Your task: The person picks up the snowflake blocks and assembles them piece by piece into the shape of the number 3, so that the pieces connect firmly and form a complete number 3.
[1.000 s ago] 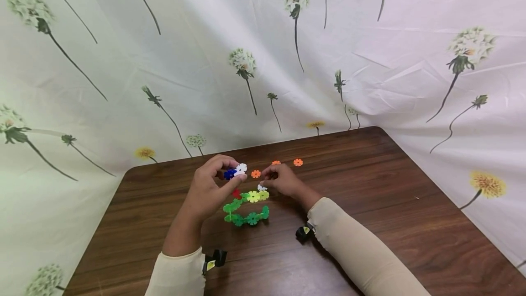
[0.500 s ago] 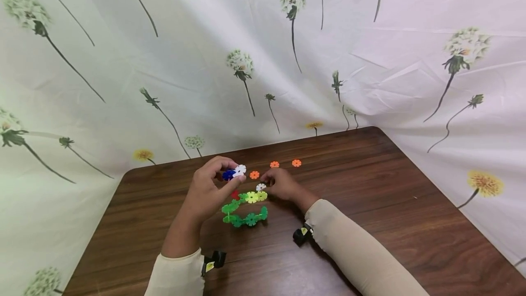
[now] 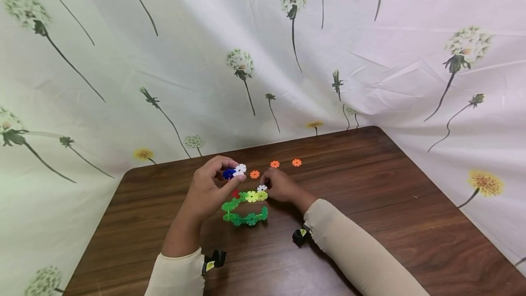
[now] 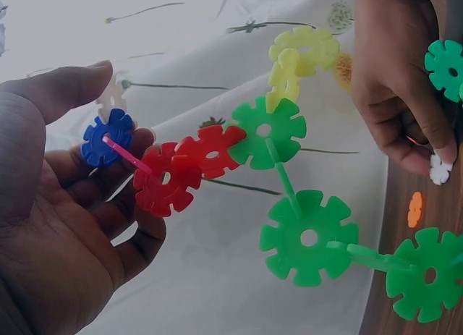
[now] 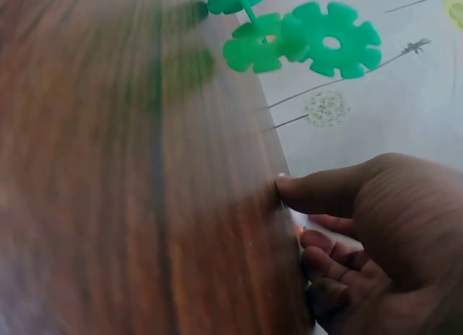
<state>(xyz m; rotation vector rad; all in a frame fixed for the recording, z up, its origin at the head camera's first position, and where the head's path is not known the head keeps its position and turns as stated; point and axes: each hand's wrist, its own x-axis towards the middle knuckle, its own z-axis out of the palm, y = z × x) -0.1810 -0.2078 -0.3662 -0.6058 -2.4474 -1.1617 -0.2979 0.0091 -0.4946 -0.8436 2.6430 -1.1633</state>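
My left hand (image 3: pixel 209 186) holds the end of a chain of interlocking flower-shaped plastic discs, with a white disc (image 3: pixel 240 169) and a blue disc (image 4: pixel 107 138) at its thumb and fingers. From there the chain runs through red discs (image 4: pixel 168 179), green discs (image 4: pixel 309 237) and yellow discs (image 3: pixel 252 196), hanging in a loop above the table. Beyond the loop, low at the tabletop, my right hand (image 3: pixel 281 185) pinches a loose white disc (image 4: pixel 440 168) between thumb and finger. That disc is mostly hidden in the right wrist view.
Three loose orange discs (image 3: pixel 255 174) lie in a slanting row toward the back of the brown wooden table (image 3: pixel 370 186). Behind the table's far edge hangs a white cloth (image 3: pixel 172 58) printed with dandelions.
My right hand has shifted slightly toward me, and the loose white disc at its fingers now shows more of its face. The left hand keeps its hold on the chain, nearly still.
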